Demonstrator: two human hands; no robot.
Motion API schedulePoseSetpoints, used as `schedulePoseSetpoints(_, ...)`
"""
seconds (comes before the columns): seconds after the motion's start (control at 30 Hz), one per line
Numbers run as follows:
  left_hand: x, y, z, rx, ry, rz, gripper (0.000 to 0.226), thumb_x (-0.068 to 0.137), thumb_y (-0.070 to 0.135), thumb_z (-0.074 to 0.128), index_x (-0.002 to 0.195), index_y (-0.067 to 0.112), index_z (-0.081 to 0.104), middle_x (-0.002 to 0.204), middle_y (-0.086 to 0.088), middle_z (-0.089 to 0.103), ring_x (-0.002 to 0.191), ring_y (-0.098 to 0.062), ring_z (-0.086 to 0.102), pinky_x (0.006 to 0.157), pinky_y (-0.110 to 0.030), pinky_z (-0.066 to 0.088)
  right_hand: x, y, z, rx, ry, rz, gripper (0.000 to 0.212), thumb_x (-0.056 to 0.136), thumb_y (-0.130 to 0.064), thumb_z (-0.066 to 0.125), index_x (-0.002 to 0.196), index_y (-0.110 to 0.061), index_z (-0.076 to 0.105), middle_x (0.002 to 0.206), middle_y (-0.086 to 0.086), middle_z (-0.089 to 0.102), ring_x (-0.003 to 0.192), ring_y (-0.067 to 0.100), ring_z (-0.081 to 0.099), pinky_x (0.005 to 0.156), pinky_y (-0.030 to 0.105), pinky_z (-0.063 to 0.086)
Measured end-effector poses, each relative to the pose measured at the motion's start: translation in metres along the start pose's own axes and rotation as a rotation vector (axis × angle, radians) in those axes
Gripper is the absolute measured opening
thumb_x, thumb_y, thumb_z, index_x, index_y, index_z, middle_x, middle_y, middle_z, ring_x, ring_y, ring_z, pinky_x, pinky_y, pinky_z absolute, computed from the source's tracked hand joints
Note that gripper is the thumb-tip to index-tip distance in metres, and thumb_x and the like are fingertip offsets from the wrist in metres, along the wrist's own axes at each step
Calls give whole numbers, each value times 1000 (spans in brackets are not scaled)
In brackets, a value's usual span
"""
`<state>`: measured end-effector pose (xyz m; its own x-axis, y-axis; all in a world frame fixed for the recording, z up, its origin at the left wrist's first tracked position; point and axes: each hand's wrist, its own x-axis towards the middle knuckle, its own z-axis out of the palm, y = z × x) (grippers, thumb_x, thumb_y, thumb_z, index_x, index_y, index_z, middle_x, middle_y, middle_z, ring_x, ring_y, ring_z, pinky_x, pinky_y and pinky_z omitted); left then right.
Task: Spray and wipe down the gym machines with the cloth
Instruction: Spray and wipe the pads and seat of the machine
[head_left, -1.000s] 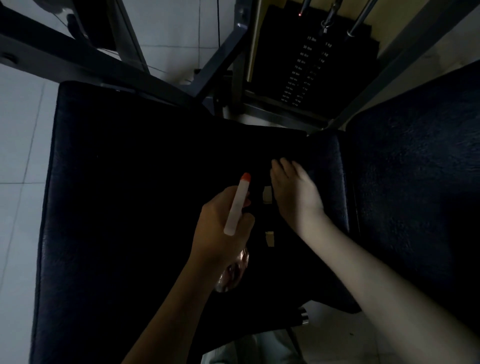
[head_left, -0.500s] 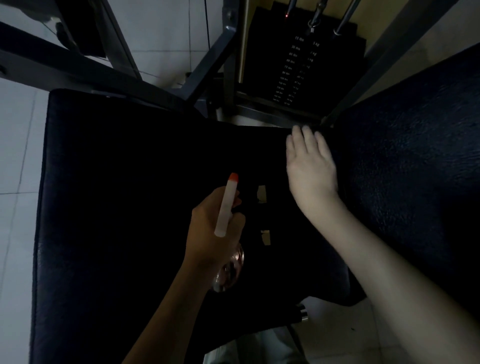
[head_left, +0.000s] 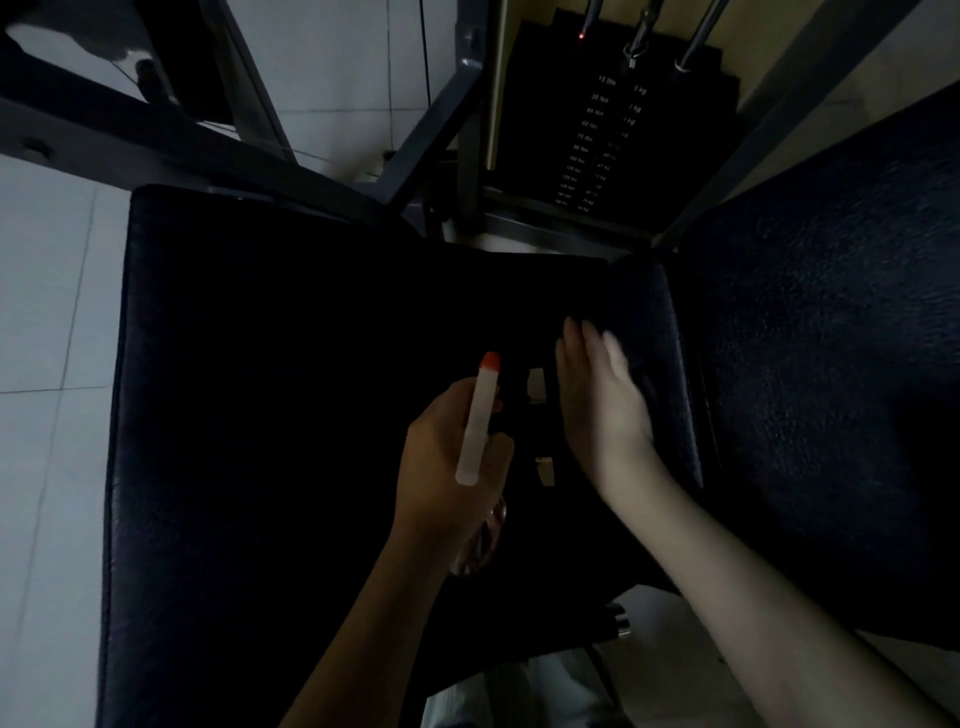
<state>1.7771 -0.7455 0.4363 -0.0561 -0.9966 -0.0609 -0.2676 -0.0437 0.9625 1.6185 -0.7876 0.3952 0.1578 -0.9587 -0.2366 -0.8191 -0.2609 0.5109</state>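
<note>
My left hand (head_left: 447, 467) grips a spray bottle (head_left: 478, 426) with a white head and a red nozzle that points away from me, held over the black seat pad (head_left: 260, 415). The bottle's clear body (head_left: 480, 545) shows below my fist. My right hand (head_left: 602, 410) lies flat on the right part of the seat with its fingers straight and slightly blurred. A dark, textured fold (head_left: 644, 322) sits at its fingertips. I cannot tell whether that fold is the cloth or the pad's edge.
Two pale torn patches (head_left: 536, 385) (head_left: 544, 470) mark the seat between my hands. A second black pad (head_left: 831, 364) stands at the right. The weight stack (head_left: 602, 130) and grey frame bars (head_left: 431, 130) lie beyond the seat, with white floor tiles (head_left: 47, 312) at the left.
My right hand slid away from me to the seat's far edge, then came back toward me beside the torn patches. My left hand kept the bottle almost still.
</note>
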Motion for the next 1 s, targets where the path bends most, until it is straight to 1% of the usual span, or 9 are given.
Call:
schedulePoseSetpoints(0.13, -4, 4, -1, -1, -38, 64, 20, 81, 30, 47, 98, 24, 57, 78, -3, 56, 63, -23, 56, 54, -35, 43, -62, 7, 2, -109, -3, -115, 60, 66, -9, 76, 123, 2, 59, 132, 22, 54, 126, 32, 49, 115, 33, -5)
schedulePoseSetpoints(0.23, -3, 9, -3, 11, -25, 120, 22, 81, 26, 47, 96, 14, 58, 77, -1, 55, 62, -19, 54, 55, -31, 40, -47, 8, -9, -133, -12, -104, 67, 87, -11, 57, 145, 0, 26, 152, 21, 23, 143, 33, 15, 111, 42, -21)
schedulePoseSetpoints(0.33, -2, 10, -3, 83, -8, 163, 31, 80, 26, 45, 96, 3, 60, 82, -10, 59, 68, -26, 59, 55, -36, 46, -24, -4, -20, 80, -107, -46, 62, 100, -24, 27, 147, 2, -4, 156, 22, -3, 144, 35, -2, 115, 46, -4)
schedulePoseSetpoints(0.43, -4, 8, -3, 147, 1, 180, 35, 80, 27, 44, 96, 0, 61, 83, -10, 60, 68, -23, 59, 55, -35, 48, -22, -19, -12, 219, -104, -74, 67, 100, -36, 30, 148, 0, 1, 156, 21, -3, 145, 35, 2, 117, 44, 5)
schedulePoseSetpoints(0.53, -7, 8, -1, 136, 2, 131, 30, 80, 29, 45, 96, 7, 59, 81, -4, 58, 66, -20, 58, 53, -36, 47, -60, -11, -8, 150, -170, -171, 58, 102, -26, 24, 149, -2, -1, 157, 17, -6, 145, 31, -4, 115, 41, -10)
schedulePoseSetpoints(0.67, -8, 8, -1, 31, -10, 103, 30, 81, 28, 48, 97, 5, 58, 82, -10, 59, 69, -29, 59, 56, -48, 50, -82, -2, -5, 154, -18, -17, 54, 86, -12, 51, 138, -1, 43, 147, 19, 37, 139, 31, 30, 114, 37, -16)
schedulePoseSetpoints(0.77, -4, 8, -2, 30, -7, 58, 32, 79, 29, 49, 100, 7, 59, 86, -9, 61, 74, -27, 62, 58, -51, 51, -49, -3, -14, 40, -20, -176, 67, 97, -29, 39, 149, -1, 8, 156, 20, 4, 145, 34, 3, 115, 47, -5)
schedulePoseSetpoints(0.87, -3, 9, 0, 98, 0, 96, 26, 77, 26, 48, 91, 8, 59, 78, -4, 59, 65, -20, 60, 51, -41, 50, -33, -16, -14, 96, -145, -236, 64, 101, -32, 30, 149, -2, 2, 157, 18, -2, 145, 32, -1, 117, 42, 0)
schedulePoseSetpoints(1.0, -1, 7, -1, 26, -3, 95, 24, 79, 23, 49, 95, 10, 61, 81, -1, 60, 70, -20, 62, 55, -37, 49, -77, 8, -18, 336, 45, 2, 50, 84, -15, 41, 131, -4, 54, 145, 15, 41, 136, 27, 37, 113, 38, 10)
